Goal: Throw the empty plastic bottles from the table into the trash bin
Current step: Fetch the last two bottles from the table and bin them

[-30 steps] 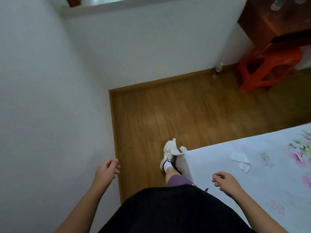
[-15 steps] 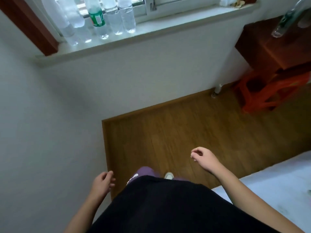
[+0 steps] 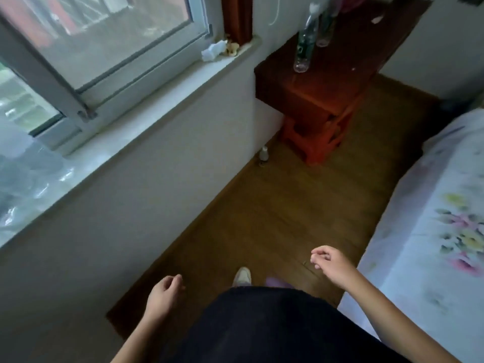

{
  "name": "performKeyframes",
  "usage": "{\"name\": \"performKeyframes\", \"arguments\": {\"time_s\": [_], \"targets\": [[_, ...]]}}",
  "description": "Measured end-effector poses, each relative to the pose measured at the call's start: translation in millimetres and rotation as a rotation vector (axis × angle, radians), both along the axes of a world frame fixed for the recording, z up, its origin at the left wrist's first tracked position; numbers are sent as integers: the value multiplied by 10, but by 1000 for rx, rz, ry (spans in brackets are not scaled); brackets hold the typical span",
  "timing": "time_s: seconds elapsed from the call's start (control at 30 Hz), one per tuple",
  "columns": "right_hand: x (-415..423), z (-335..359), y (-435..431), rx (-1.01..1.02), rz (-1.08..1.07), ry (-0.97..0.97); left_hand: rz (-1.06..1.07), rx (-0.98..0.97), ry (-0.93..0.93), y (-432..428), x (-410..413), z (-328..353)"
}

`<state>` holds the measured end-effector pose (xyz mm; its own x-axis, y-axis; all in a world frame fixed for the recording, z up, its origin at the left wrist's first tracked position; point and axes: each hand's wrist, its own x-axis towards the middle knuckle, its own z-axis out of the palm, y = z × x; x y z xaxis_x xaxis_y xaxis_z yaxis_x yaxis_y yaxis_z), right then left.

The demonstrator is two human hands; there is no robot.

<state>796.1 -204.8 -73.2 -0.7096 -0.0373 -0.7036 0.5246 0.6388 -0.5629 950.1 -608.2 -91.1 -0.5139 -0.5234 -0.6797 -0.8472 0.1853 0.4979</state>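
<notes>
A clear plastic bottle (image 3: 304, 48) with a green label stands on the dark red wooden table (image 3: 330, 82) at the upper right, with a second, pinkish bottle (image 3: 324, 30) just behind it. More clear bottles (image 3: 23, 176) blur at the left end of the windowsill. My left hand (image 3: 163, 297) hangs low at the bottom centre, fingers loosely curled, holding nothing. My right hand (image 3: 331, 265) is raised a little over the wooden floor, also loosely curled and holding nothing. Both hands are far from the table. No trash bin is in view.
An orange plastic stool (image 3: 314, 137) sits under the table. A small white bottle (image 3: 263, 154) stands on the floor by the wall. A bed with a flowered sheet (image 3: 432, 231) runs along the right. The windowsill (image 3: 146, 108) carries crumpled paper (image 3: 213, 52).
The view has swung right and up: the table with its bottles now shows fully, the sill bottles slid to the left edge. Both hands stay low and hold nothing; my foot steps forward.
</notes>
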Motion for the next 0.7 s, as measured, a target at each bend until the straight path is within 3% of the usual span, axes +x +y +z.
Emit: {"name": "performKeyframes", "arguments": {"time_s": [0.17,0.3,0.5,0.7], "targets": [[142,-47,464,65,-328,-65,-427,-10,-9,185,-1501,174],[156,-19,763,97,-532,-95,-596,10,17,608,-2570,287],[-297,-120,1213,116,-612,-126,-682,46,62,1355,-3774,259],[-1452,-143,1651,69,-557,-105,-622,28,41,1821,-4499,189]]}}
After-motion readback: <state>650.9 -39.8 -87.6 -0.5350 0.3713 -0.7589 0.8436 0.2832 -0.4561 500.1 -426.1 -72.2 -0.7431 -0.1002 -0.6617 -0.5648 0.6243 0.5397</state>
